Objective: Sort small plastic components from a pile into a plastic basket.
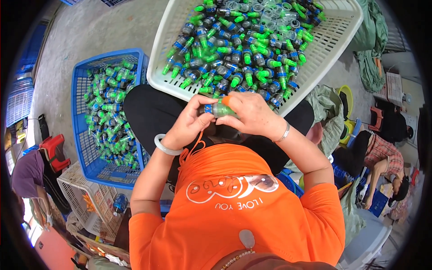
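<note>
Between my two hands, over my lap, lies a small toy-like bottle with a dark body, a blue band and a clear, greenish end. My left hand pinches its dark end between thumb and fingers. Closed around the clear end, my right hand hides part of it; an orange cover sits on one fingertip. Just beyond my hands, a white plastic basket rests tilted near my knees. It holds many dark bottles with green tips, and loose clear caps are heaped at its far side.
A blue basket full of similar bottles with clear covers stands at my left. Below it is a white crate. Green sacks lie on the right. One person bends over at the right, another at the left beside a red stool.
</note>
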`<state>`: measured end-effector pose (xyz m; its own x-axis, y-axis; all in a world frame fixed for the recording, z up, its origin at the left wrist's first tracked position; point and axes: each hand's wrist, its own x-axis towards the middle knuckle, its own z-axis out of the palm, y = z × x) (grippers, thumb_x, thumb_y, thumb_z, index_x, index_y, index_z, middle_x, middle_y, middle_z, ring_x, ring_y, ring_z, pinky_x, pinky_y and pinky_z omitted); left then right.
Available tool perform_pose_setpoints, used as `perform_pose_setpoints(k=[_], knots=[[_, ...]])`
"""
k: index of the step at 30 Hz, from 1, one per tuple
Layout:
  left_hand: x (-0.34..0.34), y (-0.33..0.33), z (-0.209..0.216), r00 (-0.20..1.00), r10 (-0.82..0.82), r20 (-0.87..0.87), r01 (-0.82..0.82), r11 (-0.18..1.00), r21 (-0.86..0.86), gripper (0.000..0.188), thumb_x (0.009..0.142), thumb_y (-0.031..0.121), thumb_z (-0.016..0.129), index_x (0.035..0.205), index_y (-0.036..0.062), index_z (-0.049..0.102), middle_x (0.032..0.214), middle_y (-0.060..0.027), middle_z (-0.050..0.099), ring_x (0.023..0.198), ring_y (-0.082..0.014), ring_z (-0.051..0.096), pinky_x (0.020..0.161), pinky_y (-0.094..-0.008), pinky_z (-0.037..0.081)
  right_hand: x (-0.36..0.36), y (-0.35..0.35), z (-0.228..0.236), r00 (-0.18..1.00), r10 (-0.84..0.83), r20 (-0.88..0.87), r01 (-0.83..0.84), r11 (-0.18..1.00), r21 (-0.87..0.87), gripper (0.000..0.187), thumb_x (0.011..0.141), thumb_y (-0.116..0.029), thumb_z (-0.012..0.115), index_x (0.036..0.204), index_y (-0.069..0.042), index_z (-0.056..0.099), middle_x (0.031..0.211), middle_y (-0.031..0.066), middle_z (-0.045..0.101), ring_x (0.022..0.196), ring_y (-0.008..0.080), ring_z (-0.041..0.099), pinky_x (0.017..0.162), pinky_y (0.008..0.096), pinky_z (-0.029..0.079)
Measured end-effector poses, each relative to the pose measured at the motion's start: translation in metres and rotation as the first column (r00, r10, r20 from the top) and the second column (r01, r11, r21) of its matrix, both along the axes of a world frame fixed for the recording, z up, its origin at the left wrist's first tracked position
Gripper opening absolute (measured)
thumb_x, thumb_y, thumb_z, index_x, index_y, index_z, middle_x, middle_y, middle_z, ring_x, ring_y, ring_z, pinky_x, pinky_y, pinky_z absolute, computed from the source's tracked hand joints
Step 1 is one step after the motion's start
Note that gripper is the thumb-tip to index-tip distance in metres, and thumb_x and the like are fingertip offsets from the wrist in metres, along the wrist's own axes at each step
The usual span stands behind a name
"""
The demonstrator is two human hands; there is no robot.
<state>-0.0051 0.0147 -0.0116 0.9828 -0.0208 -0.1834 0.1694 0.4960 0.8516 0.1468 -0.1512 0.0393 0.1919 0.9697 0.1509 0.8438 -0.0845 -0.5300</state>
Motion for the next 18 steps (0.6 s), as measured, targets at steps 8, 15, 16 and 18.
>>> perform_pose_setpoints(k=[8,15,16,18], knots=[[-0.037,0.008,-0.002,0.928,0.359,0.094,-0.365,0.836,0.409,0.031,0.091,0.001,0.059,0.120,0.0046,0.052,0.111,-0.0061,0.057,0.085,-0.0089,0.056,0.073,-0.0206,0.048,-0.042,0.005,-0.027,0.896,-0.246,-0.369,0.152,0.952,-0.265,0.051,0.078,-0.035,0.073,0.115,-0.004,0.055,0.099,0.0107,0.058,0.091,0.0284,0.059,0.071,0.0397,0.047],[-0.148,0.182,-0.069,0.484,0.809,0.334,-0.429,-0.114,0.896,0.039,0.089,0.009,0.064,0.126,0.0033,0.054,0.113,-0.0086,0.059,0.090,-0.0135,0.056,0.077,-0.0255,0.046,-0.056,0.008,-0.090,0.943,-0.132,0.307,0.190,0.968,-0.167,0.051,0.077,-0.024,0.070,0.121,-0.004,0.052,0.104,0.0094,0.056,0.097,0.0260,0.055,0.076,0.0398,0.045],[-0.155,0.193,-0.076,0.453,0.802,0.388,-0.278,-0.287,0.917,0.039,0.088,0.009,0.064,0.126,0.0026,0.054,0.116,-0.0109,0.059,0.098,-0.0169,0.058,0.082,-0.0280,0.047,-0.056,0.008,-0.096,0.932,-0.126,0.341,0.192,0.967,-0.167,0.050,0.077,-0.021,0.068,0.121,-0.004,0.052,0.102,0.0088,0.056,0.095,0.0252,0.056,0.075,0.0387,0.045],[-0.144,0.188,-0.060,0.475,0.776,0.415,-0.287,-0.309,0.907,0.038,0.088,0.010,0.064,0.124,0.0019,0.056,0.114,-0.0120,0.060,0.098,-0.0192,0.058,0.082,-0.0295,0.047,-0.053,0.008,-0.100,0.902,-0.124,0.413,0.203,0.967,-0.153,0.049,0.076,-0.014,0.065,0.122,-0.005,0.052,0.100,0.0074,0.057,0.089,0.0237,0.056,0.072,0.0367,0.045]])
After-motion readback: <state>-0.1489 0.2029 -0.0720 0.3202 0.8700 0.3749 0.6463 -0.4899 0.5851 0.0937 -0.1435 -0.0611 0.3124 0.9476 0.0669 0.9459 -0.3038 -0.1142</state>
